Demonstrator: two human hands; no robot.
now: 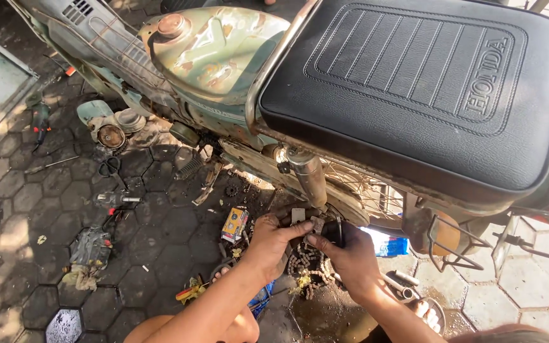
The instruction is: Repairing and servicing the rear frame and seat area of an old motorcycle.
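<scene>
An old pale-green motorcycle [217,57] with a black ribbed seat [414,82] stands over me. Below its rear shock absorber [308,174] both my hands meet. My left hand [273,241] pinches a small flat metal piece [298,215] between thumb and fingers. My right hand [349,253], dark with grease, grips a second small metal piece [318,224] right beside it. Under the hands a greasy drive chain [309,270] lies bunched in a dish.
Dark hexagonal paving [33,209] carries scattered tools: scissors [110,168], a screwdriver [190,291], a small yellow box [235,224], an oily rag [89,251]. Removed engine covers [112,124] lie near the frame. A blue packet [392,246] sits behind my right hand. The spoked rear wheel [360,187] is close.
</scene>
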